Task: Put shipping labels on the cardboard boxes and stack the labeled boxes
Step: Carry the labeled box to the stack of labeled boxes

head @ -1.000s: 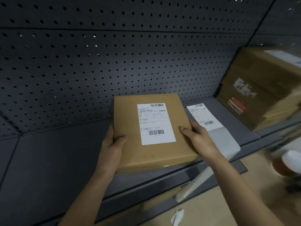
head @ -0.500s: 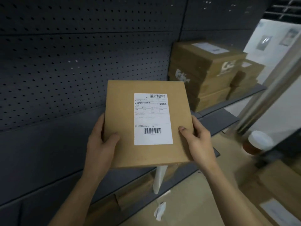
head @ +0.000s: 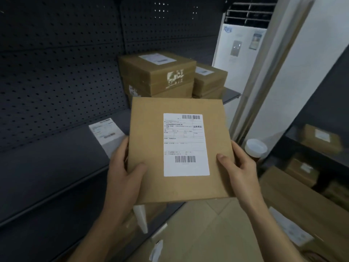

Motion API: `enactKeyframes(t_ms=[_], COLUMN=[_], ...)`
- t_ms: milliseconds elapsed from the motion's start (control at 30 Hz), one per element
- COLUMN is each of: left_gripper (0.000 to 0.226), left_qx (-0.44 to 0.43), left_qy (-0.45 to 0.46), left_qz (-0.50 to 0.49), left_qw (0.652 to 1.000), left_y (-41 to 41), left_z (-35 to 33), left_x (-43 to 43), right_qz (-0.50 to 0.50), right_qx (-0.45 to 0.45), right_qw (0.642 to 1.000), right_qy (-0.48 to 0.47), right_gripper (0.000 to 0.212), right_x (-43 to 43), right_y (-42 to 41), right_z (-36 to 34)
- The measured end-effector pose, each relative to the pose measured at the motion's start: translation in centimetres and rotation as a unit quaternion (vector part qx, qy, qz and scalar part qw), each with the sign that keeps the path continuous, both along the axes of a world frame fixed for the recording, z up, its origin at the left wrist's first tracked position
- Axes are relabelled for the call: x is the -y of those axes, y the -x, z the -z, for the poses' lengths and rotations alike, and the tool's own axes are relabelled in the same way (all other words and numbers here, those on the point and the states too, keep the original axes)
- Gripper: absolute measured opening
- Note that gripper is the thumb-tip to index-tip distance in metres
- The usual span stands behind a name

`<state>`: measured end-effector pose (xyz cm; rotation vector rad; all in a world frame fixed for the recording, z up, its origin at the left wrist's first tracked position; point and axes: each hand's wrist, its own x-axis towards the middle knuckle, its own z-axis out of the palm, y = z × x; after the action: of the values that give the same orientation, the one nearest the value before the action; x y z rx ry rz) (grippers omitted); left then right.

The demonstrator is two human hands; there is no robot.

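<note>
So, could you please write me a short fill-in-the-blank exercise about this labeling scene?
The left hand and right hand hold a cardboard box whose top bears one shipping ____.
A strip of spare labels lies on the shelf to the ____ of that box.
The jar near the right hand has a ____ lid.
Missing words: label; left; white.

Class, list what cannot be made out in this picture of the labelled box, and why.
Head view:
1. Small print on the white shipping label of the flat brown cardboard box: too small.
2. Most fingertips of left hand and right hand: hidden under the box.
3. Base of the stacked brown boxes: hidden behind the held box.
4. The white label sheet on the grey shelf: blurred.
</note>
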<state>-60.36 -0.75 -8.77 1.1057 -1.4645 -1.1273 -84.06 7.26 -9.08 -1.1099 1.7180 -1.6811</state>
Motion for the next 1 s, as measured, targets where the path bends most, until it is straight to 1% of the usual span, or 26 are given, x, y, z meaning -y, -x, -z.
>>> enactKeyframes(t_ms=[133, 400, 500, 600, 800, 1000], left_gripper=[0.07, 0.074, 0.072, 0.067, 0.071, 0.069], left_qx=[0.009, -0.016, -0.034, -0.038, -0.028, -0.022], left_qy=[0.003, -0.002, 0.007, 0.021, 0.037, 0.061], left_qz=[0.031, 0.082, 0.102, 0.109, 0.075, -0.022], left_qw=[0.999, 0.997, 0.994, 0.993, 0.996, 0.998], left_y=[5.8, 17.6, 21.4, 24.8, 31.2, 38.4], left_z=[-0.3, -0.6, -1.4, -2.2, -2.5, -2.7], left_x=[2.7, 10.2, 12.4, 14.5, 18.2, 20.6], right_qz=[0.031, 0.076, 0.095, 0.105, 0.075, -0.007], right_qx=[0.018, -0.024, -0.052, -0.063, -0.062, -0.048], right_qw=[0.999, 0.997, 0.994, 0.992, 0.995, 0.998], right_qy=[0.006, -0.003, 0.003, 0.006, 0.011, 0.036], right_gripper=[0.038, 0.033, 0.029, 0.032, 0.033, 0.038], right_x=[1.2, 5.9, 7.8, 9.9, 14.9, 20.9], right_y=[5.3, 15.6, 19.5, 22.9, 29.7, 38.1], right_z=[0.4, -0.8, -1.8, -2.5, -2.5, -3.4])
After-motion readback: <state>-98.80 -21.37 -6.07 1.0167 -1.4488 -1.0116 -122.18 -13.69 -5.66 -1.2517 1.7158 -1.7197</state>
